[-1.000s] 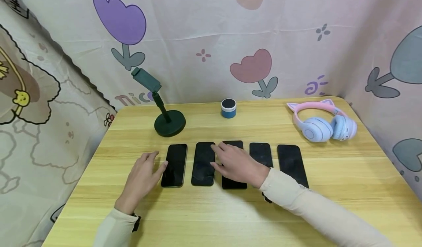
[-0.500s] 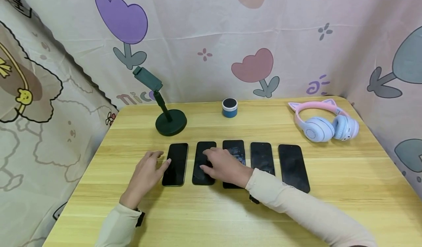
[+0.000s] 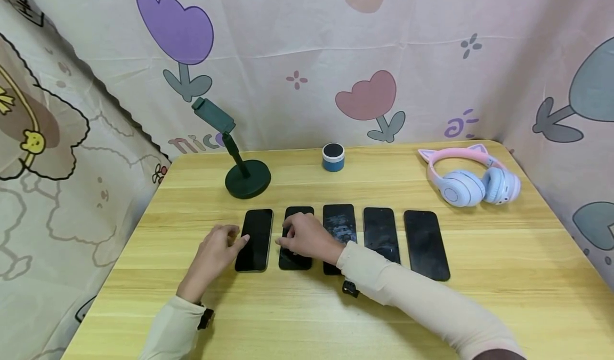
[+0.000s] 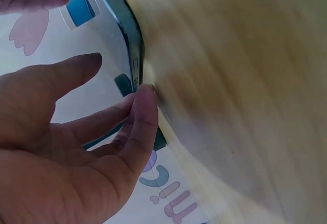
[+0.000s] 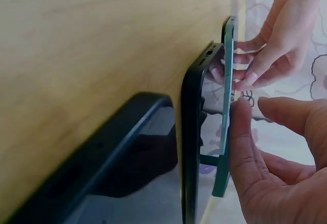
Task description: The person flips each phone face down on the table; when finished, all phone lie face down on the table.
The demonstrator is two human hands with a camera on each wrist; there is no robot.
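Several dark smartphones lie in a row on the wooden table. My left hand (image 3: 208, 258) is beside the leftmost smartphone (image 3: 255, 241), its thumb over the left edge; in the left wrist view the fingertips (image 4: 146, 101) are near the table beside the phone's edge (image 4: 132, 40). My right hand (image 3: 309, 237) hovers over the second smartphone (image 3: 295, 262), thumb and fingers bent loosely with a gap between them, pointing left. It hides the middle of that phone. Neither hand grips anything.
Right of these lie the smudged third smartphone (image 3: 339, 224), a fourth (image 3: 381, 232) and a fifth (image 3: 427, 245), partly under my right forearm. Behind stand a dark green desk lamp (image 3: 247, 178), a small blue-and-white cylinder (image 3: 333, 158) and cat-ear headphones (image 3: 462, 186). A patterned curtain (image 3: 268, 40) encloses the table.
My right hand has moved left, from the gap between the second and third smartphones to over the second one. The left hand's thumb has shifted slightly further over the leftmost phone. The phones lie unmoved.
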